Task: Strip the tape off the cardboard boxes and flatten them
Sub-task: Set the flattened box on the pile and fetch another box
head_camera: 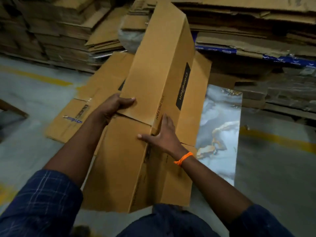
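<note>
Stacks: flattened brown cardboard sheets (51, 31) piled along the back, too many to count.
Box: 1 long brown cardboard box (159, 65), slanting up from the floor, between both hands.
Writing: 1 black label (183, 86) reads "Crompton"; beside it, "…ILING FAN".
Floor: 1 flattened, taped brown carton (73, 120) at left.
Left: left hand (116, 104) grips the box's left edge, thumb on top.
Right: right hand (162, 134) presses the box's ridge, fingers spread straight.
</note>
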The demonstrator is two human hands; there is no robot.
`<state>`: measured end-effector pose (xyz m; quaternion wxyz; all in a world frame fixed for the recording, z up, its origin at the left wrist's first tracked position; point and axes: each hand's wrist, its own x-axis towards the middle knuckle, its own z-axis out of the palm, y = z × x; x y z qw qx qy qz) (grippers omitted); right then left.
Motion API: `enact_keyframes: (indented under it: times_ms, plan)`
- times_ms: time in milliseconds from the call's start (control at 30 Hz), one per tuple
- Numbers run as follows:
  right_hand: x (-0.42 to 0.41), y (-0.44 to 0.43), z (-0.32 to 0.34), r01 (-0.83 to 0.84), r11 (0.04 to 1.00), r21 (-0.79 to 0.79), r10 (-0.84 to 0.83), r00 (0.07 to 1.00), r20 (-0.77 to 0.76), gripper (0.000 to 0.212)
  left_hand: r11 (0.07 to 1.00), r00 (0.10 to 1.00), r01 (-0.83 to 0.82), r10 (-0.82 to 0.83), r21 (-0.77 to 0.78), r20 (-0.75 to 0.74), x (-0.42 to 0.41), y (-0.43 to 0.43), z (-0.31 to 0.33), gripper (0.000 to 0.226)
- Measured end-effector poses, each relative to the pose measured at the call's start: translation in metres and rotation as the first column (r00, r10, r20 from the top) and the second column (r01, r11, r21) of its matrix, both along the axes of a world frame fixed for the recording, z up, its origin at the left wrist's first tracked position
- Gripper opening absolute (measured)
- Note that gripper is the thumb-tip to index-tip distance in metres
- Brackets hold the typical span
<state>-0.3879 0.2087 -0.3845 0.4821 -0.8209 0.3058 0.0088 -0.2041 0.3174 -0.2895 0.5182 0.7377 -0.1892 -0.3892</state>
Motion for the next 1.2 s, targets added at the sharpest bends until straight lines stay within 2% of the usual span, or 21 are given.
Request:
enact_keyframes:
  times_ms: [100,167,233,300,367,433,500,600,667,733,800,867,900,967,1000,1033,1067,1133,1200]
  plan:
    - [0.031,0.017,-0.012,-0.048,0.989,-0.140,0.040,0.997,-0.058,0.146,0.992,0.997,0.064,-0.058,0.105,-0.054,0.013,0.015,0.002,0.033]
    - [0.049,0.020,-0.026,-0.104,0.978,-0.182,0.086,0.991,-0.101,0.141,0.978,0.991,0.132,-0.126,0.159,-0.048,0.016,0.022,0.000,0.040]
    - [0.065,0.026,-0.040,-0.124,0.972,-0.201,0.099,0.987,-0.128,0.133,0.962,0.983,0.157,-0.174,0.225,0.057,0.020,0.025,-0.014,0.046]
    - [0.078,0.030,-0.054,-0.123,0.963,-0.239,0.090,0.985,-0.146,0.125,0.931,0.961,0.063,-0.153,0.359,0.228,0.032,0.026,-0.040,0.049]
    - [0.091,0.030,-0.067,-0.158,0.955,-0.250,0.114,0.977,-0.182,0.118,0.881,0.902,-0.027,-0.182,0.472,0.392,0.043,0.029,-0.062,0.047]
    - [0.104,0.027,-0.079,-0.195,0.953,-0.231,0.151,0.969,-0.196,0.112,0.865,0.850,-0.031,-0.241,0.500,0.469,0.063,0.029,-0.070,0.048]
    - [0.114,0.022,-0.091,-0.115,0.962,-0.246,0.079,0.985,-0.153,0.112,0.896,0.892,0.022,-0.218,0.444,0.395,0.099,0.034,-0.072,0.046]
    - [0.115,0.013,-0.107,0.237,0.924,-0.301,-0.262,0.964,-0.044,0.120,0.961,0.964,0.128,-0.179,0.245,0.199,0.167,0.061,-0.070,0.033]
    - [0.111,0.016,-0.118,0.494,0.842,-0.218,-0.508,0.861,-0.014,0.125,0.985,0.989,0.120,-0.129,0.120,0.070,0.214,0.091,-0.060,0.020]
    - [0.115,0.030,-0.124,0.648,0.761,0.017,-0.648,0.761,0.005,0.126,0.992,0.987,0.129,-0.128,0.013,-0.095,0.266,0.134,-0.052,0.026]
    - [0.135,0.056,-0.125,0.631,0.703,0.326,-0.666,0.746,-0.009,0.124,0.980,0.951,0.173,-0.191,-0.094,-0.242,0.323,0.177,-0.051,0.053]
    - [0.166,0.085,-0.127,0.565,0.637,0.525,-0.646,0.762,-0.036,0.112,0.987,0.950,0.154,-0.159,-0.040,-0.270,0.375,0.208,-0.064,0.073]
    - [0.181,0.098,-0.126,0.548,0.612,0.571,-0.643,0.765,-0.046,0.101,0.993,0.969,0.113,-0.103,0.034,-0.224,0.396,0.218,-0.077,0.068]
    - [0.208,0.117,-0.125,0.585,0.578,0.569,-0.671,0.738,-0.078,0.069,0.980,1.000,-0.002,0.001,0.200,0.005,0.424,0.231,-0.108,0.039]
    - [0.219,0.123,-0.126,0.618,0.570,0.542,-0.687,0.720,-0.098,0.050,0.963,0.990,-0.050,0.013,0.266,0.139,0.432,0.233,-0.125,0.030]
    - [0.229,0.128,-0.127,0.645,0.582,0.496,-0.692,0.713,-0.116,0.033,0.949,0.970,-0.070,-0.008,0.309,0.244,0.437,0.235,-0.143,0.031]
    - [0.236,0.132,-0.131,0.661,0.619,0.424,-0.684,0.719,-0.122,0.028,0.938,0.951,-0.076,-0.033,0.338,0.308,0.439,0.237,-0.160,0.038]
    - [0.246,0.135,-0.145,0.678,0.688,0.260,-0.666,0.732,-0.146,0.036,0.936,0.951,-0.111,0.002,0.334,0.310,0.442,0.240,-0.193,0.049]
    - [0.249,0.137,-0.156,0.693,0.697,0.185,-0.670,0.721,-0.176,0.032,0.948,0.962,-0.119,0.037,0.294,0.271,0.443,0.241,-0.207,0.043]
